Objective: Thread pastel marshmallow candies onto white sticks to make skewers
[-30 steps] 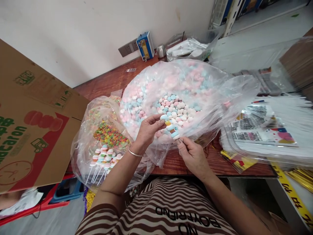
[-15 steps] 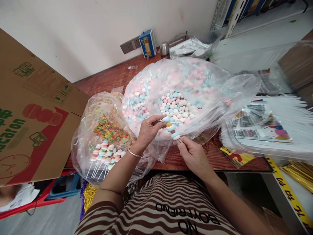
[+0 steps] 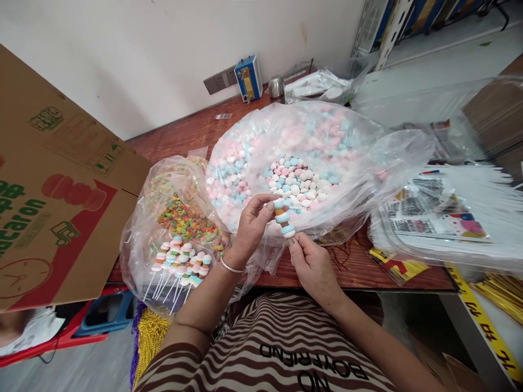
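Observation:
Between my hands is a candy skewer (image 3: 281, 219), a stack of blue-and-white candies with orange-brown rings between them. My left hand (image 3: 254, 222) is closed in a pinch at its upper end. Thumb and fingers of my right hand (image 3: 314, 268) grip the lower end, hiding the stick there. Just beyond lies a large clear bag of pink, blue and white candies (image 3: 300, 179), open at the middle. Left of my left wrist, finished-looking candy skewers (image 3: 182, 261) on white sticks lie on a clear bag of colourful ring-shaped candies (image 3: 183, 218).
A tall cardboard box (image 3: 73, 218) stands at the left. White sticks with printed sheets fill a clear plastic tray (image 3: 433, 245) at the right. Near the wall are a blue device (image 3: 249, 79) and a metal cup (image 3: 277, 87). The wooden table's (image 3: 281, 272) front edge is close to my body.
The candy skewer has turned more upright and moved slightly left and down, with both hands still on it. The whole view has shifted a little.

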Available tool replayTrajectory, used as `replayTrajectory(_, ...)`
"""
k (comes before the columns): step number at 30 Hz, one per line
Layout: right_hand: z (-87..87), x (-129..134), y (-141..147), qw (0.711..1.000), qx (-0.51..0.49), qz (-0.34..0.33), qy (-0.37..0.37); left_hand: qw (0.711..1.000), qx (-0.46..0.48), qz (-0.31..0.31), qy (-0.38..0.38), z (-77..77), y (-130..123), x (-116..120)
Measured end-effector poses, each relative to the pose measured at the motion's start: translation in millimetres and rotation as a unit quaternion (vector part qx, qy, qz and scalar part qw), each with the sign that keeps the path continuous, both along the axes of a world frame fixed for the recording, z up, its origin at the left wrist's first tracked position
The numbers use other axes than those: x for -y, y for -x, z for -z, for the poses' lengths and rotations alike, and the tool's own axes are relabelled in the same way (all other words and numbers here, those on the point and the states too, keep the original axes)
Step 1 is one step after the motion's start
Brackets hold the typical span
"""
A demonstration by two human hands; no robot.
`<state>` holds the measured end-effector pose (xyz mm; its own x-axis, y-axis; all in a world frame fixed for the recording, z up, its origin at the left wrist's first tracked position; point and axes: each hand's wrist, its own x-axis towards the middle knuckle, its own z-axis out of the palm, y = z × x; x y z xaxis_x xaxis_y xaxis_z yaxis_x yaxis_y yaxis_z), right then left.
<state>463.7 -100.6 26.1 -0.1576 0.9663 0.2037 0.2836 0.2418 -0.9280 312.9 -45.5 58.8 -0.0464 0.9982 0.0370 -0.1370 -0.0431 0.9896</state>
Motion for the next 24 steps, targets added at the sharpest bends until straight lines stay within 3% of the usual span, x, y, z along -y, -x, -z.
replayTrajectory(8, 5.4, 5, 8, 0.997, 0.056, 0.018, -0.056, 0.971, 0.216, -0.079, 0.072, -5.0, -30, 3)
replayTrajectory(13, 13.3, 8, 9, 0.989, 0.101, 0.032, -0.105, 0.962, 0.235, -0.064, 0.125, -13.2, -38, 8)
replayTrajectory(17, 21.6, 9, 11, 0.975, 0.142, 0.047, -0.164, 0.956, 0.259, -0.08, 0.115, -15.4, -45, 11)
replayTrajectory(24, 27.0, 10, 8, 0.953, 0.168, 0.061, -0.245, 0.951, 0.277, -0.099, 0.096, -2.6, -55, 22)
